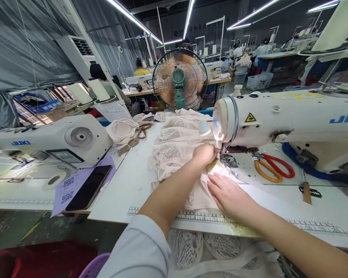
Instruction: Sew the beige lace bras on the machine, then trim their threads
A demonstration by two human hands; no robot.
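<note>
My left hand point(204, 154) is closed on the edge of beige lace fabric point(178, 150), close to the needle area of a white sewing machine point(255, 116); its fingertips are partly hidden. Lower and to the right, my right hand point(227, 193) lies with its fingers stretched out on the same fabric, just in front of the presser foot point(224, 156). The fabric runs in a gathered heap of lace panels from the machine toward the back of the white table point(118, 193). More lace pieces point(191, 249) hang below the table edge, by my lap.
Right of the needle lie scissors point(274, 168) with red and orange handles, a wooden-handled tool point(306, 193) and a black blade point(315, 192). At left are a phone point(88, 188), a purple paper point(64, 195) and a second sewing machine point(55, 141). A fan point(179, 79) stands behind the table.
</note>
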